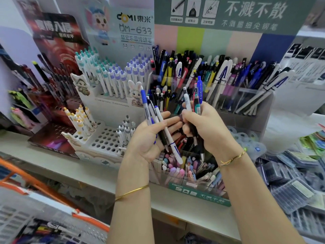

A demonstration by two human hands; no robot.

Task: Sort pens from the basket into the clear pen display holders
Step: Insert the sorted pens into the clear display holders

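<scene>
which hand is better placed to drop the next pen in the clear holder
Right, probably: the right hand grips its pens upright before the clear holder; the left hand holds pens across its palm.

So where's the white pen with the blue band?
Head view, centre: the white pen lies slanted in the left hand, beside the pens in the right hand, tip down over the pastel pens in the clear holder.

The left hand (149,140), palm up, holds a few slim plastic pens (169,140) – blue, black and white – under its thumb. The right hand (205,127) grips a bunch of mixed pens (199,88), tips down, in front of the clear plastic display holders (255,103); an orange-rimmed wire basket (91,219) sits low at left
</scene>
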